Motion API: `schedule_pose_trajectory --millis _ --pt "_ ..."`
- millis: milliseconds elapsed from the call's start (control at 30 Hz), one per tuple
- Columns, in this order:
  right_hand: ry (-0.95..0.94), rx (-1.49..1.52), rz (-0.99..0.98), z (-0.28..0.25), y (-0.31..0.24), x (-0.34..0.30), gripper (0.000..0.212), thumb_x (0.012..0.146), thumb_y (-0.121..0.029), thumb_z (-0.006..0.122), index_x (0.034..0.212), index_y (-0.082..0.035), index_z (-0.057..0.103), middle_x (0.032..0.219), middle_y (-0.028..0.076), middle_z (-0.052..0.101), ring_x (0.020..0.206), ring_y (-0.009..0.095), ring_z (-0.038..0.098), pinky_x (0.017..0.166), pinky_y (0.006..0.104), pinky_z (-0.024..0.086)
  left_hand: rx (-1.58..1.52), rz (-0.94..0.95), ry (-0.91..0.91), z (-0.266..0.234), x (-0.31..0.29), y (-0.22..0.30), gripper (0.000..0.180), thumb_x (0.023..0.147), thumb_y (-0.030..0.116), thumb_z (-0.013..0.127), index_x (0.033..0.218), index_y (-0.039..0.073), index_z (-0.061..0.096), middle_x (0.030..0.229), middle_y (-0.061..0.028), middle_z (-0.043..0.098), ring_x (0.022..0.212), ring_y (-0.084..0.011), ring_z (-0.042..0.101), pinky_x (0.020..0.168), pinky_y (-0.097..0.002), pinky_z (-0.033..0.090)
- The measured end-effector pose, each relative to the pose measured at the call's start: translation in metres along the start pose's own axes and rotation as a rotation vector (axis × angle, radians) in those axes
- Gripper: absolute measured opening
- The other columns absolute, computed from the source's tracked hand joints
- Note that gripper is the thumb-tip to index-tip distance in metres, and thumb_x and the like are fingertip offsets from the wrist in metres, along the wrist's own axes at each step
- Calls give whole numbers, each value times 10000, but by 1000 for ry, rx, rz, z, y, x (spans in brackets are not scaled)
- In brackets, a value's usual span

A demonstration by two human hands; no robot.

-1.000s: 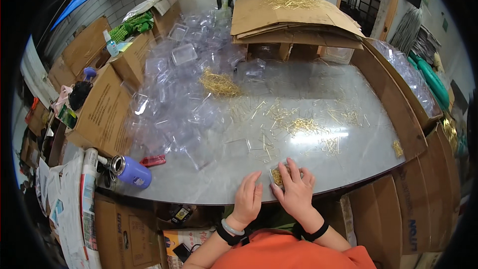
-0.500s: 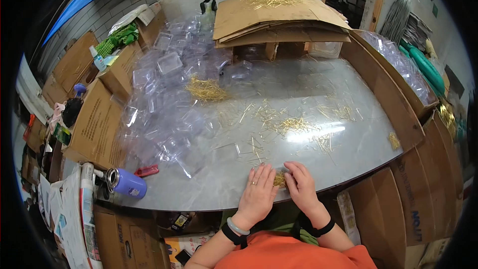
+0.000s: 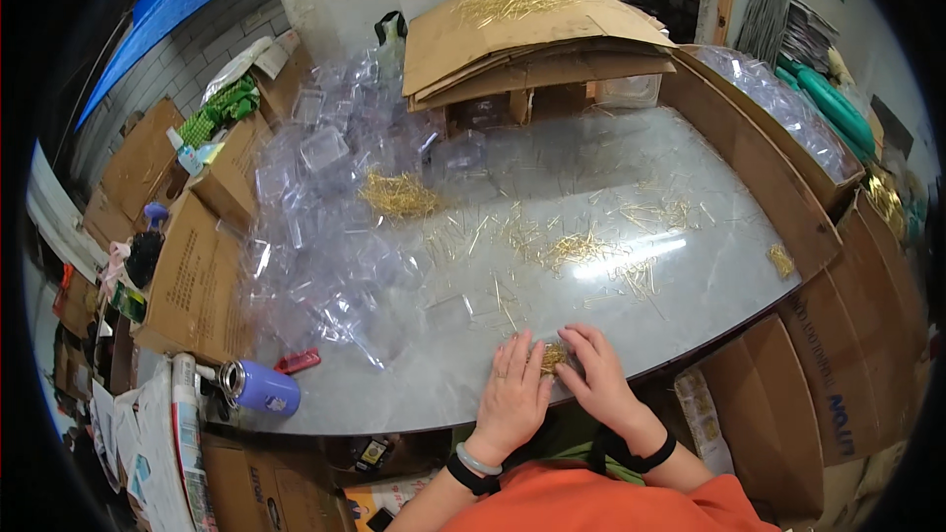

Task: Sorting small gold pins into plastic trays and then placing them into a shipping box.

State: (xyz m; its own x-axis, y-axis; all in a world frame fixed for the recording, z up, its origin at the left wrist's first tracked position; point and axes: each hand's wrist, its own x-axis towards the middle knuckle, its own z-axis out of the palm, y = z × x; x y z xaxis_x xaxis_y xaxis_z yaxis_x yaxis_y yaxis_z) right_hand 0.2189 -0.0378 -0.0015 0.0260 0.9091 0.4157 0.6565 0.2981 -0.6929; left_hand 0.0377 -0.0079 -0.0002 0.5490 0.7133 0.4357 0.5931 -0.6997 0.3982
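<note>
Near the front edge of the grey table, a small bundle of gold-coloured wire pins lies between my two hands. My left hand presses against its left side, fingers held together and pointing away from me. My right hand curls round the other side, with its fingertips at the bundle. The fingers cover part of the bundle. Just beyond my hands, loose gold wire pins lie scattered, with a thicker heap of gold pins farther left.
Clear plastic boxes pile up on the left. A purple bottle and a red tool sit at the front left. Stacked cardboard sheets bear more pins at the back. A cardboard wall borders the right side.
The view has shifted and turned slightly. My hands stay at the bundle, with only small shifts of the fingers.
</note>
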Motion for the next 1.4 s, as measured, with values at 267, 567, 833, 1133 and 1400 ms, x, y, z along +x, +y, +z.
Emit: schedule_pose_trajectory --millis 267,567,833,1133,1400 --pt "176 -265 -211 5 -15 -20 436 865 -88 727 1284 -37 617 1083 127 666 1068 342 606 935 439 460 -20 38 17 4 -1 -5 569 960 180 643 1454 -37 461 1489 -245 450 1395 -439 426 1183 -545 349" --pt "171 -25 60 7 -15 -1 216 827 -40 714 1036 -92 698 976 69 675 933 314 601 859 434 466 21 28 21 3 -3 -2 535 958 211 664 1406 -36 507 1475 -243 453 1378 -452 432 1159 -537 378" --pt "206 -186 -243 -2 -10 7 176 803 -27 708 969 -85 704 920 45 664 919 309 608 841 420 479 -33 11 36 2 -3 -1 565 946 193 686 1421 -39 486 1476 -225 457 1370 -445 436 1145 -525 395" --pt "293 -95 -26 9 -6 8 238 867 -74 705 1104 -72 692 1083 100 685 1010 319 624 891 439 478 71 81 12 5 -2 -1 528 958 200 669 1396 -50 510 1464 -235 478 1383 -449 431 1153 -529 384" --pt "198 -109 19 10 -9 10 268 923 -127 684 1185 -76 663 1185 110 658 1084 340 613 930 458 463 130 63 19 10 -5 -5 518 986 243 649 1385 -64 526 1465 -241 488 1403 -418 443 1178 -557 353"
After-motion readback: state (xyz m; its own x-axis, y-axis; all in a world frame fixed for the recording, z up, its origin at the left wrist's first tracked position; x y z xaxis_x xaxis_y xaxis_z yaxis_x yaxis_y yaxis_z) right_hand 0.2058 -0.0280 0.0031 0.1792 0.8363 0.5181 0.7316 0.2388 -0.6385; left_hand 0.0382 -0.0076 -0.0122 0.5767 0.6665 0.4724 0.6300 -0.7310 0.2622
